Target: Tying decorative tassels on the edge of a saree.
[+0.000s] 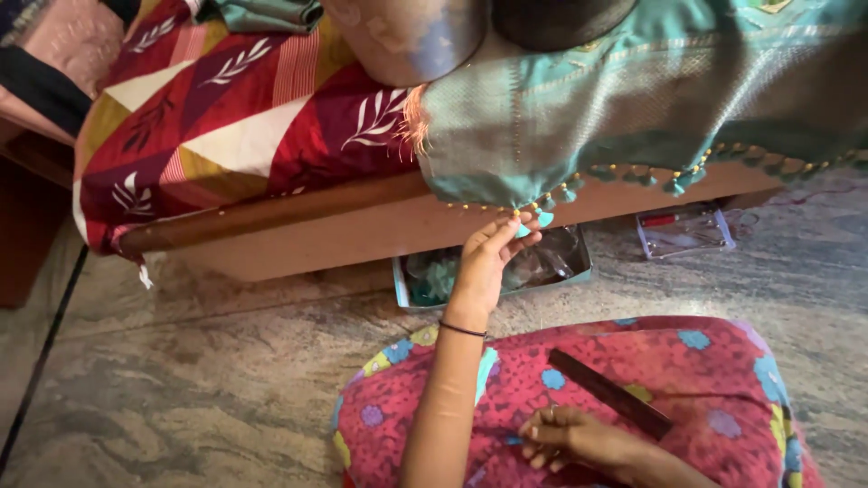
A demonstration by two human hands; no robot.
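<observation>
Pinching a teal tassel [523, 229] on the hanging teal saree's [633, 108] near edge with left hand [488, 262] fingertips pressed together. Resting right hand [565, 438], fingers loosely curled, on the floral lap beside a dark ruler [610, 393].

We are in a home bedroom: we see a wooden bed [298, 230] with a bright leafy bedsheet [235, 117] above a stone floor [199, 380].
</observation>
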